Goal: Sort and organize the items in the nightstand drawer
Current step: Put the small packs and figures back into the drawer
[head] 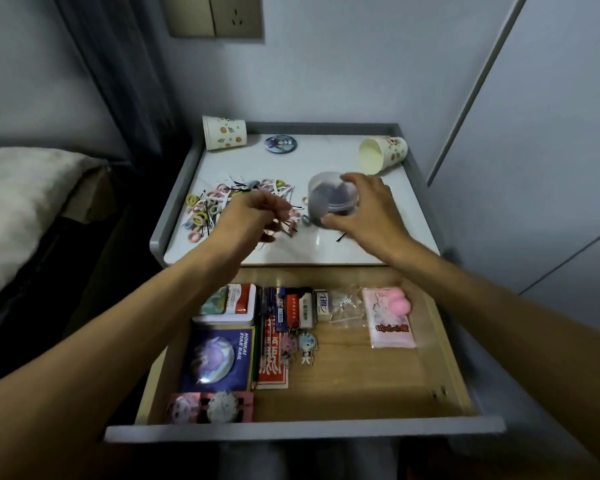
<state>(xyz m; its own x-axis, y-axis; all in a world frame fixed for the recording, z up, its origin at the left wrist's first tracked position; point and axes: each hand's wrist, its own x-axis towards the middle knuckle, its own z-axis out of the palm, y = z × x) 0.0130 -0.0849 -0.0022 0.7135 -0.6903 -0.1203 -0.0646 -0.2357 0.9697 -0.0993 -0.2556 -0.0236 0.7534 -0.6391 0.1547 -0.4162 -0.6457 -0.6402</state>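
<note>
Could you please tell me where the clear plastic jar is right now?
In the head view, the clear plastic jar is gripped by the right hand over the right half of the nightstand top, between the hair ties and the tipped paper cup.

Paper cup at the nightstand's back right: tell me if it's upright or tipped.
Tipped: the paper cup lies on its side, its open mouth and pale inside showing.

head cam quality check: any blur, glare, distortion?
Head view: dim, bluish light; left hand motion-blurred over the hair ties; right hand and its grip on the clear jar soft; small glare spot on the nightstand top; wide-angle stretch at the frame edges; items in the drawer fairly sharp.
</note>
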